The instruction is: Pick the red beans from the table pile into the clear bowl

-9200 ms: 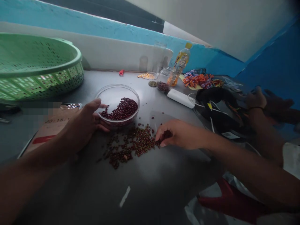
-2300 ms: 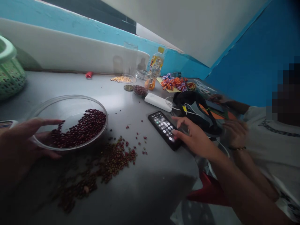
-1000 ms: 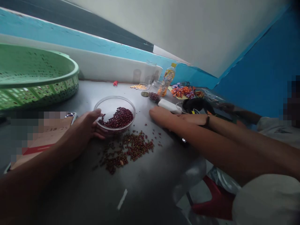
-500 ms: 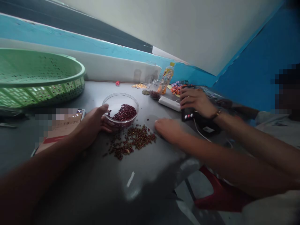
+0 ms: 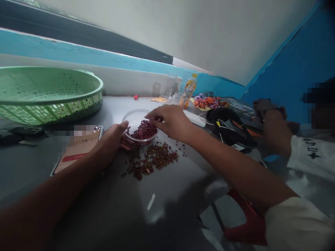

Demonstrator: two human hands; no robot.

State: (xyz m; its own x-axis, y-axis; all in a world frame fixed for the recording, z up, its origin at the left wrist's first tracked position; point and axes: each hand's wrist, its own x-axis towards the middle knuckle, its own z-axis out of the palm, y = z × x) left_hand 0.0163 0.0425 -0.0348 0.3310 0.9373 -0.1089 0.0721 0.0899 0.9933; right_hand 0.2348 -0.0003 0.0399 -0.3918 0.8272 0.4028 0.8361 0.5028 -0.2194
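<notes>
A clear bowl part full of dark red beans stands on the grey table. My left hand grips the bowl's near left rim, thumb on top. My right hand hovers over the bowl's right side, fingertips bunched together and pointing down at the beans; whether anything is in them I cannot see. A loose pile of mixed red and greenish beans lies on the table just in front of the bowl.
A green perforated basket sits far left, a phone beside my left wrist. Behind the bowl are a yellow-capped bottle, a white power bank, black straps and colourful bits. Another person's hand is at the right. A red stool stands below the table's edge.
My right hand has lifted from the bean pile and moved up over the bowl. The other person's hand has drawn back to the right with the dark device. My left hand stays on the bowl.
</notes>
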